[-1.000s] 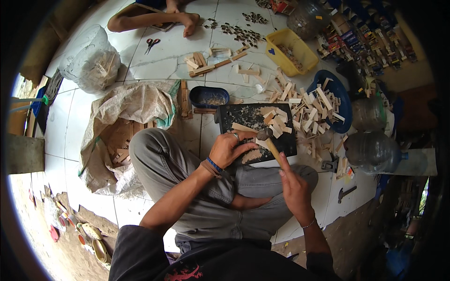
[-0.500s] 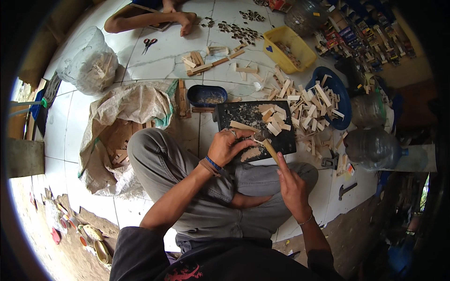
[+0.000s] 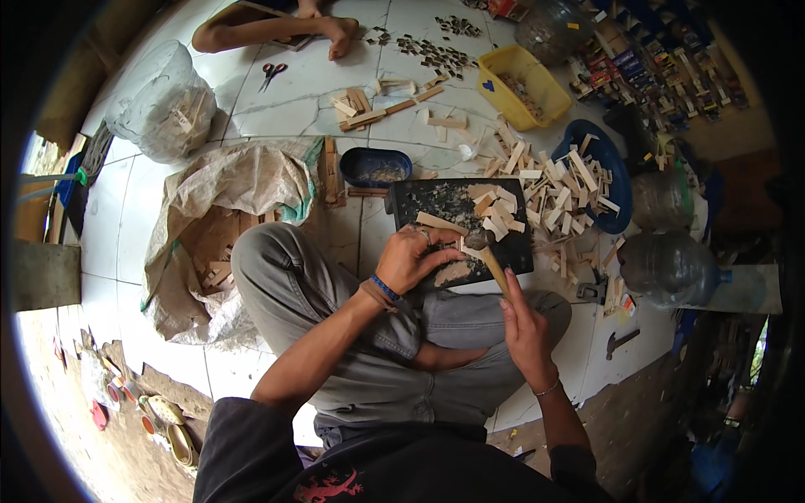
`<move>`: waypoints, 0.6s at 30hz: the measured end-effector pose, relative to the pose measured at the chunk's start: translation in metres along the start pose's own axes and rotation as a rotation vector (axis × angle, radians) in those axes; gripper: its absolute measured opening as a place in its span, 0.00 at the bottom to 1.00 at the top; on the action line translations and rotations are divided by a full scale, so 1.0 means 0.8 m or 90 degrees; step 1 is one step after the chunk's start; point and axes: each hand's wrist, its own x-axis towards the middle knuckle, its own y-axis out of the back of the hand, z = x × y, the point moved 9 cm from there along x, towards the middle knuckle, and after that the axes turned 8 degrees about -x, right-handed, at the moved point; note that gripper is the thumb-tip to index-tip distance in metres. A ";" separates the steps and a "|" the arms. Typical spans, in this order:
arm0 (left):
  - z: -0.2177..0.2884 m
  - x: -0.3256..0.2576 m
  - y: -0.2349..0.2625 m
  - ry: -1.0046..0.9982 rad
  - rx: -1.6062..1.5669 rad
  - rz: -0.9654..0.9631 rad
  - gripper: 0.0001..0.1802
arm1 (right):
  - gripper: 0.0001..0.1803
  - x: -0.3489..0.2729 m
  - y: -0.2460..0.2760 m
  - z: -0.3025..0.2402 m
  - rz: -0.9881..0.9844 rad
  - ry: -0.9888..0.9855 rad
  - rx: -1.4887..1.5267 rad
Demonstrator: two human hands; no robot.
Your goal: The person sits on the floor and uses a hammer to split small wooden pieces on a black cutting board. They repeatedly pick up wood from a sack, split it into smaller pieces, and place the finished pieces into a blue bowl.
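My right hand (image 3: 526, 331) is closed around the wooden handle of a hammer (image 3: 496, 272). Its dark head rests at or just over the fingertips of my left hand (image 3: 409, 258). Those fingers pinch a small pale wood piece (image 3: 461, 246), partly hidden by the hammer head. Beneath both lies a black board (image 3: 409, 199) strewn with sawdust and shavings. A longer wood strip (image 3: 441, 223) lies beside my left fingers, and a few cut wood blocks (image 3: 496, 210) are heaped on the board's right part.
Right of the board, loose wood pieces (image 3: 558, 189) spill around a blue basin (image 3: 619, 189). A second hammer (image 3: 622, 343) lies on the tiles. On the left stands an open sack (image 3: 189, 197) of wood scraps. A blue tub (image 3: 345, 170), yellow bin (image 3: 524, 116) and scissors (image 3: 270, 76) lie farther off, near another person's leg (image 3: 260, 33).
The view has shifted slightly. The hammer head has moved a little to the right at my left fingertips; both hands keep their grips.
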 end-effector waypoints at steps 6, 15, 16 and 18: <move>0.001 0.000 -0.001 -0.019 0.005 0.006 0.14 | 0.33 0.003 0.007 0.002 -0.027 -0.038 -0.008; 0.001 0.000 0.001 -0.011 0.032 0.001 0.15 | 0.29 0.006 0.010 -0.001 0.004 -0.017 -0.013; 0.002 -0.001 -0.001 -0.011 0.034 -0.004 0.15 | 0.28 0.008 0.010 -0.002 0.000 -0.005 0.000; -0.001 -0.002 -0.003 0.008 -0.009 -0.004 0.16 | 0.28 0.008 0.010 0.008 -0.019 -0.035 0.013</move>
